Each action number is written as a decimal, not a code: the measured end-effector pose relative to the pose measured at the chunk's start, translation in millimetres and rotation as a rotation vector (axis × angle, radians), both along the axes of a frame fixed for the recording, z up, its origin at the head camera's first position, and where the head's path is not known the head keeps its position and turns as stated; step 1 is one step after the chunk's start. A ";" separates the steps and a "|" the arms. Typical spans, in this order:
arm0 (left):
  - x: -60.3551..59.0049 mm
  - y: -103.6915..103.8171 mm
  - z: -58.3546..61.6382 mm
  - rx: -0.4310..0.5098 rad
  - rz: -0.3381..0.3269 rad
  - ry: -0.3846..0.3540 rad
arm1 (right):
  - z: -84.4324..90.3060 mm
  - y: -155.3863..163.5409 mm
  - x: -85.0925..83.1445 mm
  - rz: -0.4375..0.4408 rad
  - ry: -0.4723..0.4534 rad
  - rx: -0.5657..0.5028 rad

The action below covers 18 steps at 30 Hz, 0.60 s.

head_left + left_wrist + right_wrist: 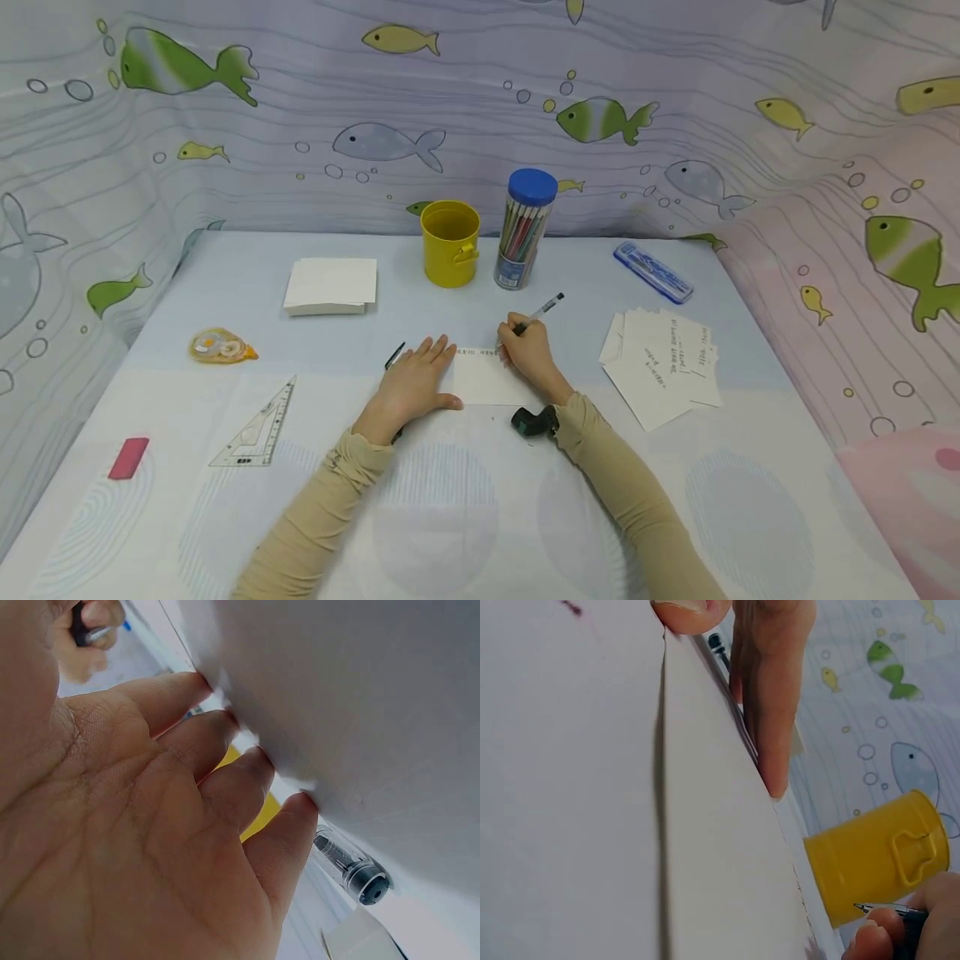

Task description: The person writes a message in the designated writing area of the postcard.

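A small white card lies on the table in front of me, with a line of writing along its top edge. My left hand rests flat with straight fingers, its fingertips pressing the card's left edge. My right hand pinches a black pen, tip down at the card's top right corner; the pen tip shows in the right wrist view. A second pen lies under my left hand, its end poking out.
A yellow tin cup, a tube of pencils and a blue case stand at the back. A white card stack is back left, written cards right. Correction tape, set square and pink eraser lie left.
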<state>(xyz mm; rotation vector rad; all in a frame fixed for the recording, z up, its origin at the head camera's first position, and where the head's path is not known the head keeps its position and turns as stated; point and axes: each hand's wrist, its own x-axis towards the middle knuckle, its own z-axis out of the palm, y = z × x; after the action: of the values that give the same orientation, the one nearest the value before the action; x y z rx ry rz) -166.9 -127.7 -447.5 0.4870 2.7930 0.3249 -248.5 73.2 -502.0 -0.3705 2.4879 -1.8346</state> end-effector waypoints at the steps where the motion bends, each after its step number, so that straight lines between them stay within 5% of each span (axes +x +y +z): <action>1: 0.0 0.1 0.3 0.003 0.001 -0.002 | 0.2 0.2 -0.1 -0.024 -0.004 -0.040; 11: 0.9 0.6 0.8 0.012 0.000 -0.002 | 8.2 5.1 2.9 -0.074 -0.086 -0.227; 18: -3.6 -1.5 -0.7 0.051 0.023 0.066 | 32.5 8.2 14.6 -0.109 -0.152 -0.410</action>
<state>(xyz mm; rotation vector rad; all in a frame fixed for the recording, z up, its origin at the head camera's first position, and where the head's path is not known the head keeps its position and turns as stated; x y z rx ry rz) -170.4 -129.2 -448.2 0.4858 2.8624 0.3922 -233.8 81.4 -469.6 -0.0965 2.0638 -2.3184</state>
